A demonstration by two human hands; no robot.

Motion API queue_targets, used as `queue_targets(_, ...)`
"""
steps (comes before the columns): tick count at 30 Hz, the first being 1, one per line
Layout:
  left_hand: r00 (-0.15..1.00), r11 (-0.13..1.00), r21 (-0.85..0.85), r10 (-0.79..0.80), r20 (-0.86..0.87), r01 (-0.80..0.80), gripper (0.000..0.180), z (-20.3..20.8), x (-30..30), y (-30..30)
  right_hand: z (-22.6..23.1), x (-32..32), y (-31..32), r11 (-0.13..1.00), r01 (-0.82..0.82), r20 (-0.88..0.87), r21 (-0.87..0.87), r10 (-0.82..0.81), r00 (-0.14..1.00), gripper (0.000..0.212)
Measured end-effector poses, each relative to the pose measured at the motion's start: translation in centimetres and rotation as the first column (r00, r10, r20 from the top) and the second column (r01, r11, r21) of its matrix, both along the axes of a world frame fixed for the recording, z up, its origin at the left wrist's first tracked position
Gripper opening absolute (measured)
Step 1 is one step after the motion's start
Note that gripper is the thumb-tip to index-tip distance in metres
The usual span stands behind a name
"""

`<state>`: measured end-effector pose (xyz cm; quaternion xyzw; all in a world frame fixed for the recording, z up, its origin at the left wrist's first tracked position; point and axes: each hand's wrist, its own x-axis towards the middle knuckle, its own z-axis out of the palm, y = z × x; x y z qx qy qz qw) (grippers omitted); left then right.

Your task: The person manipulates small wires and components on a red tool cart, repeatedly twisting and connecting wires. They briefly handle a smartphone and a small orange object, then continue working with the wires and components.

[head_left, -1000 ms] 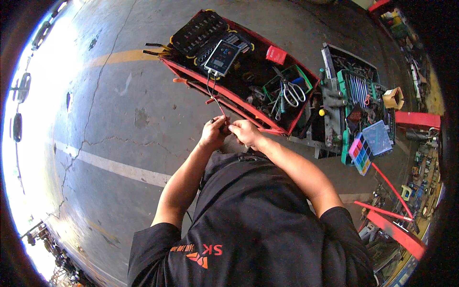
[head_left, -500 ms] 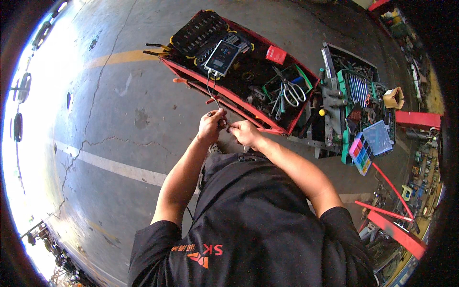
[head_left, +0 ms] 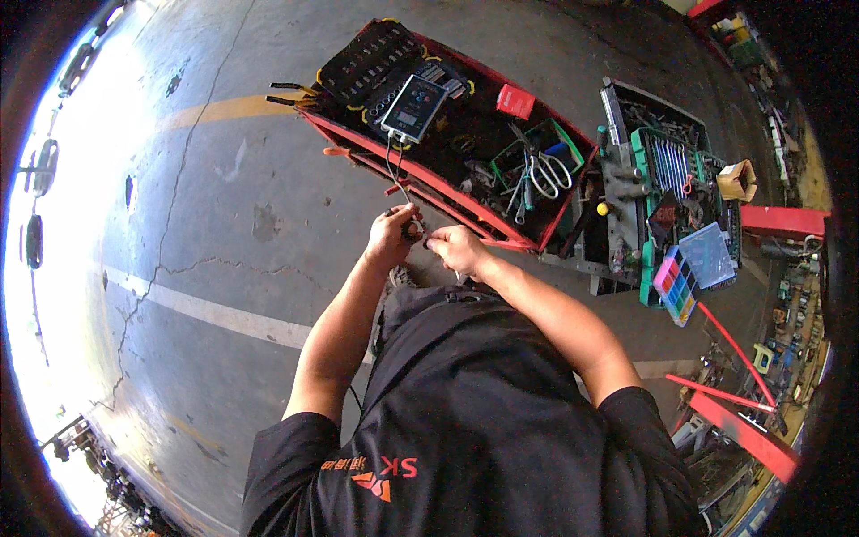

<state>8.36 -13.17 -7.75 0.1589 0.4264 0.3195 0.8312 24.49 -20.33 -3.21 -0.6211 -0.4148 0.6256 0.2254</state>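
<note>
My left hand [head_left: 390, 238] is closed around the end of a thin dark cable [head_left: 398, 172]. That cable runs up to a grey-framed box with a display and buttons [head_left: 415, 107], lying on the red tool cart. Close beside it, my right hand [head_left: 458, 249] pinches something small between thumb and fingers; I cannot make out what it is. Both hands are in front of my waist, just off the cart's near edge, with their fingertips almost meeting.
The red cart [head_left: 501, 240] carries an open black socket case [head_left: 371, 61], a red box [head_left: 515, 101], and scissors [head_left: 549, 174] in a green tray. To its right are a green wrench case [head_left: 673, 168], an open multicoloured organizer [head_left: 676, 286] and red bars [head_left: 743, 434].
My left hand has shifted very slightly to the left, opening the small gap between the hands a little. My right hand and the box on the cart stay in place.
</note>
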Motion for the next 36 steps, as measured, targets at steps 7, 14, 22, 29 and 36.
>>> queue_targets(7, 0.997, 0.995, -0.094, 0.043, 0.063, -0.037, 0.022, 0.8, 0.2, -0.3, -0.8, 0.1, -0.1, 1.000, 0.020, -0.026, -0.008, -0.021, 0.999, 0.022)
queue_targets(14, 0.998, 0.998, -0.024, 0.063, -0.003, -0.063, 0.018, 0.2, -0.3, 0.3, -0.9, 0.0, 0.0, 0.998, 0.053, -0.012, 0.035, -0.052, 0.999, 0.024)
queue_targets(22, 0.979, 0.995, -0.040, 0.084, -0.188, -0.093, 0.014, -0.5, 0.2, 1.1, -0.1, 0.3, 0.2, 0.978, 0.093, -0.230, -0.186, -0.135, 0.964, 0.021)
queue_targets(29, 0.930, 0.971, -0.104, 0.172, -0.325, -0.216, 0.014, 0.6, -0.8, -0.6, 0.6, 1.9, -0.4, 0.917, 0.099, -0.490, -0.386, -0.295, 0.820, 0.016)
queue_targets(36, 0.960, 0.999, -0.028, 0.034, -0.277, -0.043, 0.008, 2.1, -1.3, -3.9, -0.1, 2.4, -0.6, 0.925, 0.080, -0.516, -0.370, -0.277, 0.810, 0.020)
